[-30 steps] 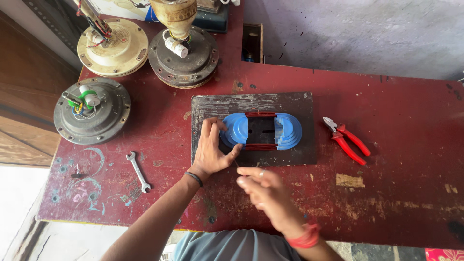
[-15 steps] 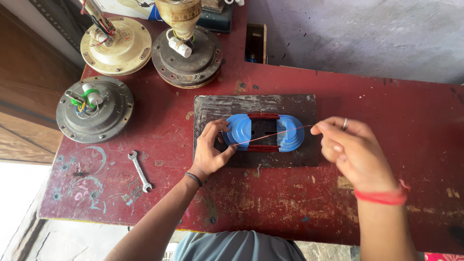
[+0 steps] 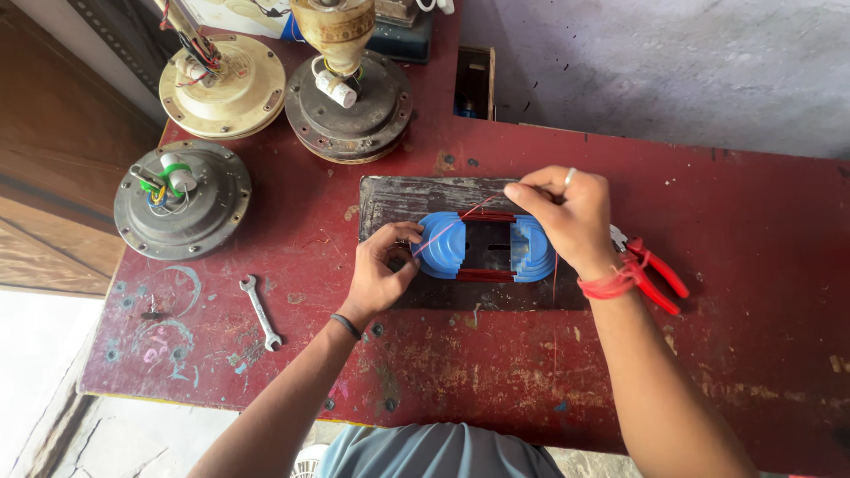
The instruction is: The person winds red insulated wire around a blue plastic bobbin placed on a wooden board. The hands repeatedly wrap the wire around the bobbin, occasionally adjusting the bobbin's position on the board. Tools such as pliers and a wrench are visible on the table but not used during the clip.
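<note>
Far left on the red table [image 3: 531, 389] lies a grey fan motor [image 3: 181, 199] with green and yellow wiring at its hub. Just below and right of it lies a small spanner [image 3: 261, 312]. Toward the back stand a cream fan motor [image 3: 223, 86] and a dark fan motor [image 3: 348, 106], side by side.

Near the table's middle sits a dark board [image 3: 416, 196], and on it the blue winding former [image 3: 486, 247], two stepped blue end pieces with reddish copper wire along its long sides. The left hand [image 3: 381, 270] rests at the former's left end, fingers pinched on a thin copper wire [image 3: 447, 227] that runs up and right to the right hand [image 3: 567, 217]. The right hand hovers over the former's right end, fingertips closed on the wire's other end.

Red-handled pliers [image 3: 655, 276] lie just right of the board, partly hidden by the right wrist.
</note>
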